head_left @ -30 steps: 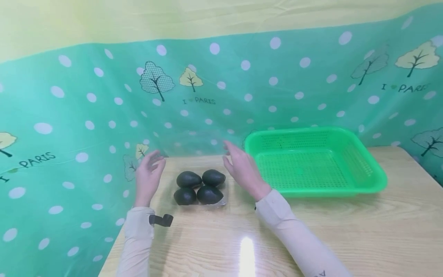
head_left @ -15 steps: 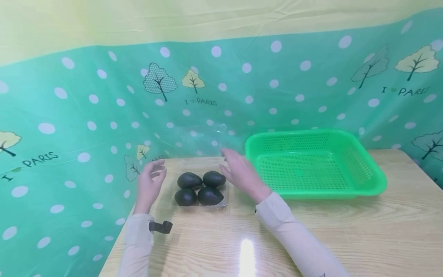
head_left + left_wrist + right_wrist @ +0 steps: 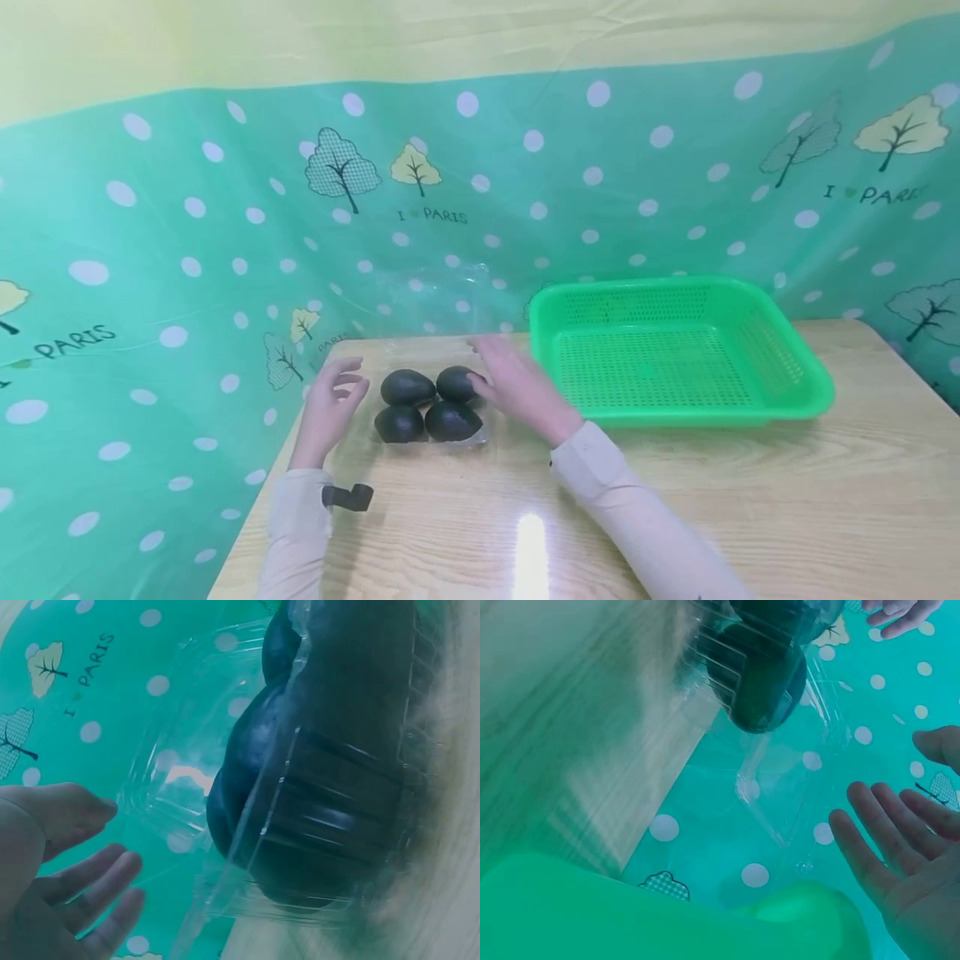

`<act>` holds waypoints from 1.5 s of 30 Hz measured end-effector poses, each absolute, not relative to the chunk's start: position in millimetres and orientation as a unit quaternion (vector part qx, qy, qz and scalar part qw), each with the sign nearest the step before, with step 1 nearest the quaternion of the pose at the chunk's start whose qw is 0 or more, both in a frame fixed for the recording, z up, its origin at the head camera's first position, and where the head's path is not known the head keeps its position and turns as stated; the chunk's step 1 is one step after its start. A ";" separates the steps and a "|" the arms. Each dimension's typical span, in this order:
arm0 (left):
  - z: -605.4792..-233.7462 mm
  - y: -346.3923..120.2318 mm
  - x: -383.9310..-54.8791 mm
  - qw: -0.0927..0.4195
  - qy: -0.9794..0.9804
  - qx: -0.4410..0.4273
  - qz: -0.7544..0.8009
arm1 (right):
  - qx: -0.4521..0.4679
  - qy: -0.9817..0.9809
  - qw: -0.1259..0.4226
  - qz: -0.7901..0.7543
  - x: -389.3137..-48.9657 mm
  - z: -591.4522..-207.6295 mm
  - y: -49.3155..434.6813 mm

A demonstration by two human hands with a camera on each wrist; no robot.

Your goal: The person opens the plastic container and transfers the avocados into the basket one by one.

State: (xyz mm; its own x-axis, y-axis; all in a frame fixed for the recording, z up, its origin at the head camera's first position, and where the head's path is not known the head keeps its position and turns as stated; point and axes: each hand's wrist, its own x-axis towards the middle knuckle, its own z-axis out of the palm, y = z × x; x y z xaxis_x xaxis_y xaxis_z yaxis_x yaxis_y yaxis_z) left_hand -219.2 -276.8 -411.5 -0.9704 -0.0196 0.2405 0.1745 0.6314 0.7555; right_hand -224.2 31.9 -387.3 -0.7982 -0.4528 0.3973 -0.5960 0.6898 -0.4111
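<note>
Several dark avocados point(image 3: 408, 388) sit in two rows in a clear plastic clamshell box point(image 3: 337, 825) on the table. Its see-through lid point(image 3: 435, 296) stands raised at the back, against the curtain. My left hand point(image 3: 330, 412) hovers to the left of the box, its fingers loosely bent and holding nothing. From the right, my right hand point(image 3: 521, 387) reaches over the box's right edge, its thumb overlapping the back right avocado in the head view. The right wrist view shows that hand's fingers point(image 3: 889, 825) spread with nothing in them; I cannot tell whether it touches an avocado.
A green perforated plastic basket point(image 3: 652, 367) stands to the right of the box, with nothing inside. The wooden table point(image 3: 675, 500) meets a green dotted curtain point(image 3: 585, 208) at its back and left edges. A black strap mount point(image 3: 348, 497) sticks out from the left sleeve.
The box's clear lid now shows upright behind the avocados, where it was hardly visible before. My right hand has moved left and lower, over the box's edge. My left hand has shifted slightly nearer me.
</note>
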 end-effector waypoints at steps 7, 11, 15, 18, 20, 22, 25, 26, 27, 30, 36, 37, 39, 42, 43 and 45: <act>-417.9 -278.7 -216.4 0.092 -0.899 -0.049 -0.425 | 0.299 -0.918 0.108 0.236 -219.9 -392.4 28.0; -419.7 -279.0 -212.4 0.082 -0.897 -0.036 -0.432 | 0.318 -0.915 0.118 0.217 -219.7 -399.1 26.1; -422.5 -279.3 -209.7 0.074 -0.899 -0.019 -0.432 | 0.327 -0.913 0.115 0.216 -219.7 -405.1 23.7; -425.1 -279.6 -209.6 0.064 -0.900 -0.013 -0.432 | 0.324 -0.915 0.107 0.214 -218.1 -407.9 22.2; -426.6 -279.8 -209.7 0.057 -0.900 -0.011 -0.432 | 0.325 -0.916 0.108 0.209 -216.5 -409.4 21.3; -427.3 -280.0 -209.7 0.050 -0.900 -0.008 -0.434 | 0.329 -0.916 0.112 0.200 -215.0 -411.5 20.4; -428.0 -281.5 -209.2 0.044 -0.900 -0.002 -0.434 | 0.334 -0.915 0.118 0.191 -212.6 -415.6 19.0; -428.1 -282.3 -208.8 0.040 -0.901 0.001 -0.432 | 0.334 -0.916 0.118 0.190 -211.9 -417.0 18.5; -428.0 -283.1 -208.1 0.037 -0.901 0.005 -0.433 | 0.333 -0.917 0.116 0.188 -211.1 -418.1 17.9; -427.7 -286.2 -204.9 0.020 -0.901 0.024 -0.433 | 0.326 -0.921 0.106 0.187 -208.5 -420.3 15.9; -429.6 -290.7 -203.1 -0.019 -0.882 0.041 -0.468 | 0.319 -0.926 0.094 0.176 -205.7 -421.0 12.2; -430.2 -291.0 -203.5 -0.023 -0.880 0.041 -0.473 | 0.318 -0.928 0.093 0.174 -205.4 -420.9 11.7; -431.8 -291.1 -204.9 -0.027 -0.878 0.039 -0.477 | 0.315 -0.930 0.090 0.168 -205.1 -420.6 10.8; -433.0 -290.0 -206.0 -0.029 -0.878 0.040 -0.476 | 0.313 -0.932 0.085 0.159 -204.9 -420.6 9.1; -433.8 -289.8 -206.5 -0.028 -0.879 0.040 -0.475 | 0.313 -0.933 0.084 0.156 -205.0 -420.8 8.6; -435.1 -289.0 -207.6 -0.024 -0.879 0.038 -0.475 | 0.312 -0.934 0.085 0.150 -205.4 -422.1 8.0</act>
